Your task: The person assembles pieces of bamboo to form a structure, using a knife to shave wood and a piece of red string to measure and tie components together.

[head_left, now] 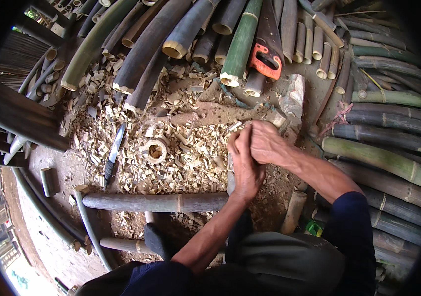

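Note:
My left hand and my right hand are pressed together above the right side of the wood chips. Both have their fingers curled closed, and what they grip, if anything, is hidden. A grey, straight-edged piece shows beside my left wrist; its kind is unclear. Just beyond my right hand lies a rough pale log. A knife with a dark handle rests on the chips to the left. Near it sits a short bamboo ring, its round opening facing up.
Cut bamboo poles lie along the far side, with an orange-handled saw on them. More bamboo is stacked at right. A horizontal bamboo bar crosses in front of my foot. A dark slatted bamboo piece stands at left.

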Demonstrator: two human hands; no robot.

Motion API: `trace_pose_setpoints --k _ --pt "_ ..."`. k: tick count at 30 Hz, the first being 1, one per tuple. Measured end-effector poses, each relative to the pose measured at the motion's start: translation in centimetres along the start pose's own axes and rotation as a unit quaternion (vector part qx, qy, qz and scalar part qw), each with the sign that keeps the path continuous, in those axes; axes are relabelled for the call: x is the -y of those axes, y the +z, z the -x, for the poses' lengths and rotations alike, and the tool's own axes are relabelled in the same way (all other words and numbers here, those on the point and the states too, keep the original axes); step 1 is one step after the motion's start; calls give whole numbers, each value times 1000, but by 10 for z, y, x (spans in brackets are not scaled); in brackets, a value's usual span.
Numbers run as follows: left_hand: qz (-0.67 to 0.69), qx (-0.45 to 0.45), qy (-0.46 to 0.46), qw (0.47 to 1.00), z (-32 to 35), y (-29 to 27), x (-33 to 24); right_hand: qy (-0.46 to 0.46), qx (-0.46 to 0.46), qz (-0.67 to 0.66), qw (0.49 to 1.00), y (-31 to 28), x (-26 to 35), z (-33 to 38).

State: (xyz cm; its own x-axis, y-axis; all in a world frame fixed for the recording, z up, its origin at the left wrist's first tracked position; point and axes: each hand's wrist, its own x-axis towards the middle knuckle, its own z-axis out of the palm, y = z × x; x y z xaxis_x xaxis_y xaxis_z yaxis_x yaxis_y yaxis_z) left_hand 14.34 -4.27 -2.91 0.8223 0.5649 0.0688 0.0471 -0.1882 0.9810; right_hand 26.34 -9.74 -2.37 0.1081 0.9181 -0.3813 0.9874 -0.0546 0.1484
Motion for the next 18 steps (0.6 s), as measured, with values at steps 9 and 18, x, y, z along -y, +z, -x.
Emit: trace_pose_setpoints --k 9,18 --pt "-231 608 20 759 -7 33 -9 526 -96 -374 757 39 91 83" --pt "-46 302 31 952 -23 8 -16 285 82 -353 887 4 -2 73"
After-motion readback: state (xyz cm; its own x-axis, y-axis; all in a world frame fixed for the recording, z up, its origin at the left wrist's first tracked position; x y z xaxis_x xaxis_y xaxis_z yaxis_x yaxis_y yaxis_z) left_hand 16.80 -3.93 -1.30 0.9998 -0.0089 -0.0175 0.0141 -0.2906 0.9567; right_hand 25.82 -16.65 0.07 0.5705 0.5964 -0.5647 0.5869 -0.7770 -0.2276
